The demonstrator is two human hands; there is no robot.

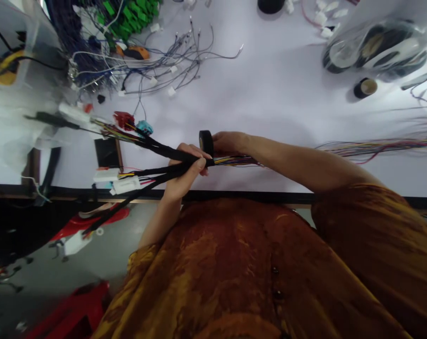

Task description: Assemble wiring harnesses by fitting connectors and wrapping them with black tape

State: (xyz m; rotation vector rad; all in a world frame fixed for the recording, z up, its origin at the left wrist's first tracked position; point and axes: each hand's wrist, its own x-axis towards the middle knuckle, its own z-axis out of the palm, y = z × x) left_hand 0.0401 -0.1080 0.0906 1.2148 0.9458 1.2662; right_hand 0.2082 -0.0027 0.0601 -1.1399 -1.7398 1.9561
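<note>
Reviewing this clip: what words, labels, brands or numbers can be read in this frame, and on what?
None can be read.
The tape roll and harness show no legible print.
The white connectors are too small to tell.
The yellow object is too blurred to tell.

black-taped wire harness [160,149] beside a roll of tape [206,143].
</note>
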